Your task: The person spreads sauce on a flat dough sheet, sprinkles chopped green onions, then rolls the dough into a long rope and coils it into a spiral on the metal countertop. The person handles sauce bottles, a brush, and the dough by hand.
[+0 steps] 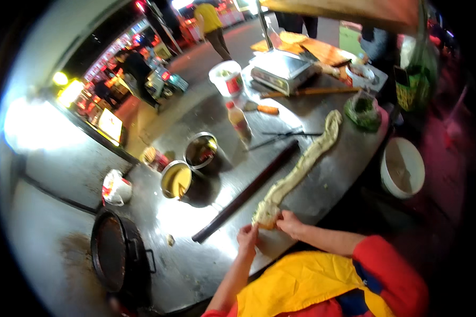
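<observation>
A long strip of dough [301, 168] with green flecks stretches diagonally over the steel worktop [333, 178], its near end by the front edge. My left hand [247, 237] pinches the left corner of that near end. On the opposite corner, the fingers of my right hand [290, 224] grip the dough too. The end between my hands looks wider and slightly raised, with an orange-brown underside or filling that I cannot make out. Left of the strip, a dark rolling pin [246, 192] lies roughly parallel to it, touched by neither hand.
Steel pots of yellow batter [167, 183] and dark sauce [192, 155] stand left, near a black pan [110, 249]. Farther back are a bottle [238, 121], a scraper [266, 109], a white tub [227, 81] and a scale [283, 69]. A bag of greens [363, 113] sits right, above a white bucket [402, 168].
</observation>
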### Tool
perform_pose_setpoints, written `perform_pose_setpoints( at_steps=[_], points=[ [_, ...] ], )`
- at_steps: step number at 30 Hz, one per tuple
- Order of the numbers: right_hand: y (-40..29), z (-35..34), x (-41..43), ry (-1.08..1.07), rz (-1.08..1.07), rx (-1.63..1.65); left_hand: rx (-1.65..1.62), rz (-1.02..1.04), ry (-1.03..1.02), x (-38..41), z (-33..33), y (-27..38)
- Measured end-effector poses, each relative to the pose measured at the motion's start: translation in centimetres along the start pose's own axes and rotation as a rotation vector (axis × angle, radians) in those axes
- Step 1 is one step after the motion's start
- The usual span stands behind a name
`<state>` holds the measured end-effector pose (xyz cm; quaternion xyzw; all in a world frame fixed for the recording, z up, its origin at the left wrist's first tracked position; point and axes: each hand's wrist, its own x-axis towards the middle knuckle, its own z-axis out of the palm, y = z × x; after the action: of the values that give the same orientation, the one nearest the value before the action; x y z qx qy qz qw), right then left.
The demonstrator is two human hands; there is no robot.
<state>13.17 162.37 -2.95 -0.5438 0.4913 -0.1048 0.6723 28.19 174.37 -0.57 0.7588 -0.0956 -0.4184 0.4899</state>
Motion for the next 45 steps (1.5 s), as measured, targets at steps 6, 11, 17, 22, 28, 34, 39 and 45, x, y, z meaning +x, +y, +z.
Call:
perform_pose_setpoints(
  at_steps=[6, 11, 17, 22, 28, 34, 39, 45],
  points=[
    [-1.2, -0.1, -0.7, 0.074, -0.085, -0.095, -0.353, -0.063, -0.164, 0.0, 0.6, 2.1],
    [-0.5, -0.1, 0.7, 0.102, -0.059, 0.000, -0.448, -0.129, -0.311, 1.6, 0.9, 1.8],
    [-2.6, -2.1, -0.3, 0.060, -0.023, -0.007, -0.324, -0.157, -0.337, 1.5, 2.8, 4.3],
    [-2.8, -4.8, 0.5, -0.024, -0.030, 0.169, -0.265, -0.132, -0.292, 0.8, 5.6, 5.4],
    [-2.8, -10.3, 3.9, 0.055, 0.131, 0.482, -0.330, -0.060, -0.337, -0.5, 10.2, 9.0],
    [-5.5, -11.5, 3.0, 0.132, 0.161, 0.525, -0.258, 0.078, 0.121, 3.3, 11.8, 3.9],
    [-5.3, -10.0, 3.4, 0.123, -0.014, 0.349, -0.248, 0.110, 0.037, 5.0, 15.3, 5.7],
    [-6.6, -11.9, 3.8, 0.097, 0.036, 0.239, -0.034, 0.080, -0.027, 7.0, 16.0, 5.1]
  ],
)
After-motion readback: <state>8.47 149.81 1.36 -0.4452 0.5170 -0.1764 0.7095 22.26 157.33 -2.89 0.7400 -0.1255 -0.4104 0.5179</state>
